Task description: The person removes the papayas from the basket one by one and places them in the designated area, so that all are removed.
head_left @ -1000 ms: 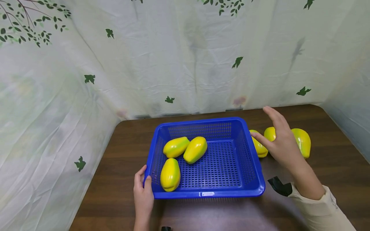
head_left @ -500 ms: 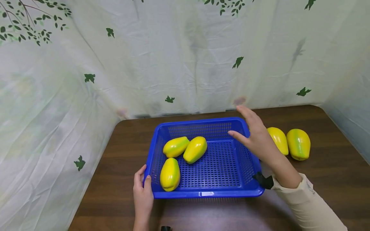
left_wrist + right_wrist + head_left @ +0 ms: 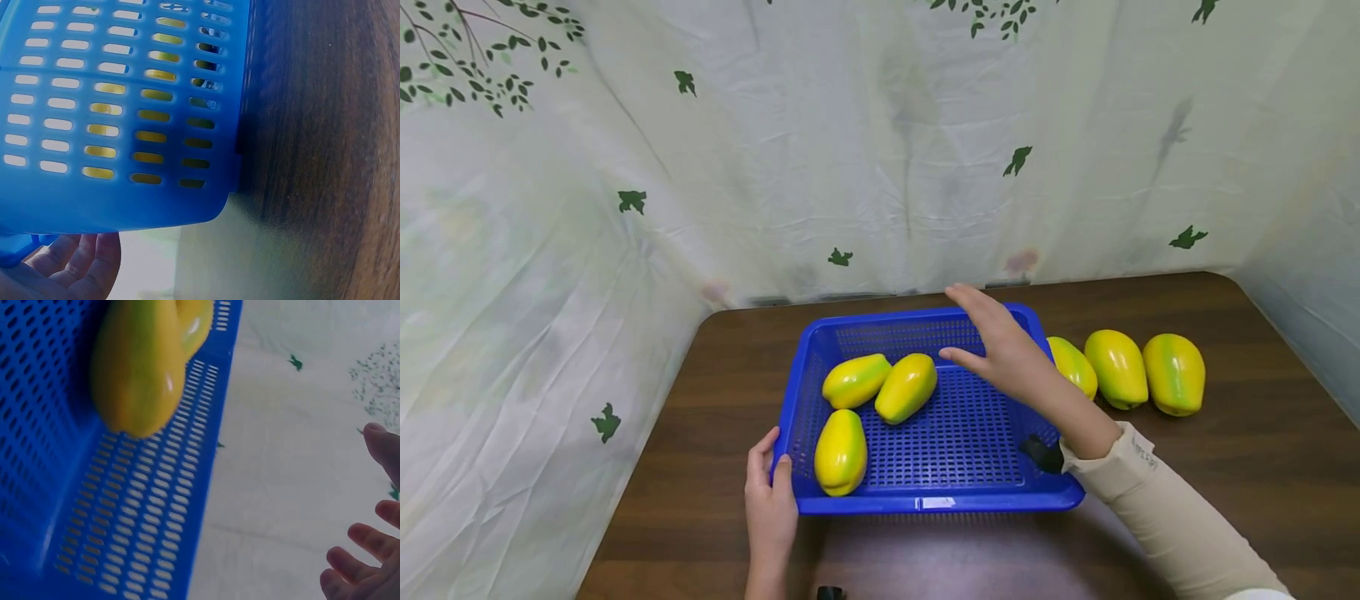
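A blue plastic basket (image 3: 940,504) stands on the table with three yellow-green papayas in its left part: one at the front (image 3: 840,454), one behind it (image 3: 855,381) and one leaning beside that (image 3: 907,388). My left hand (image 3: 771,500) grips the basket's left rim near the front corner, thumb on top; in the left wrist view its curled fingers (image 3: 103,265) show below the perforated wall (image 3: 125,200). Over the basket's right half hovers my right hand (image 3: 1011,354), fingers extended, thumb spread, holding nothing. Papayas also fill the top of the right wrist view (image 3: 140,369).
Right of the basket, three more papayas lie in a row on the brown wooden table (image 3: 1262,467): one partly behind my right forearm (image 3: 1072,367), a middle one (image 3: 1116,369) and an outer one (image 3: 1175,375). A printed cloth (image 3: 850,167) hangs behind the table.
My right hand has moved left, from over the papayas on the right to above the basket, uncovering those papayas. My left hand and the basket have stayed put.
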`<state>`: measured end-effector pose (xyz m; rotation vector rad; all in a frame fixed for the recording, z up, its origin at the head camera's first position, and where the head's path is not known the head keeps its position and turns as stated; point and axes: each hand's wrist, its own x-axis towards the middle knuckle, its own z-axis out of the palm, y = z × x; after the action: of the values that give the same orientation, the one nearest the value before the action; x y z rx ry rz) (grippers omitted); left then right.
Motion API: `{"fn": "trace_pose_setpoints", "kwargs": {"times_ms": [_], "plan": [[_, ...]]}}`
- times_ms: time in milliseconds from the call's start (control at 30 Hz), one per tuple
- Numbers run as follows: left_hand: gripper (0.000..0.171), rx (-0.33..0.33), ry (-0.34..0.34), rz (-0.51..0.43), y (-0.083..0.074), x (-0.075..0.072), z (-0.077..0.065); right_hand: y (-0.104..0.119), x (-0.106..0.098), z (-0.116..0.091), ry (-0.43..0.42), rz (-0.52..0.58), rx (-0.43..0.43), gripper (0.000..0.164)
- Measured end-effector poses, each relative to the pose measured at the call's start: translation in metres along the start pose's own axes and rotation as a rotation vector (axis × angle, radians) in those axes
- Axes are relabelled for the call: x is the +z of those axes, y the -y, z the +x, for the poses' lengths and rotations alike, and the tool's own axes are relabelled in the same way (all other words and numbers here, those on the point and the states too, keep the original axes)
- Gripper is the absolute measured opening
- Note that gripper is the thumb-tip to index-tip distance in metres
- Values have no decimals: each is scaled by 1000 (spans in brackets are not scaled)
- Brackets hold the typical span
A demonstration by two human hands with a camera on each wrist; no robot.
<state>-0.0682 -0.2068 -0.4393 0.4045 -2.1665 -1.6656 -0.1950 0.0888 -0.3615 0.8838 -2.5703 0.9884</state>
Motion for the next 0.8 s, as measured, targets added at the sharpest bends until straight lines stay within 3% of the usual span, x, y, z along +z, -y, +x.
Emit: {"fn": "trace_pose_setpoints", "kwargs": {"times_ms": [233,500,800], "plan": [[35,-17,-5,18,0,0,0,-3,15,13,131,49,-22,72],[34,-40,6,17,1,0,0,-15,34,26,336,258,92,77],[34,-37,11,22,2,-1,1,-27,54,32,485,338,103,75]]}}
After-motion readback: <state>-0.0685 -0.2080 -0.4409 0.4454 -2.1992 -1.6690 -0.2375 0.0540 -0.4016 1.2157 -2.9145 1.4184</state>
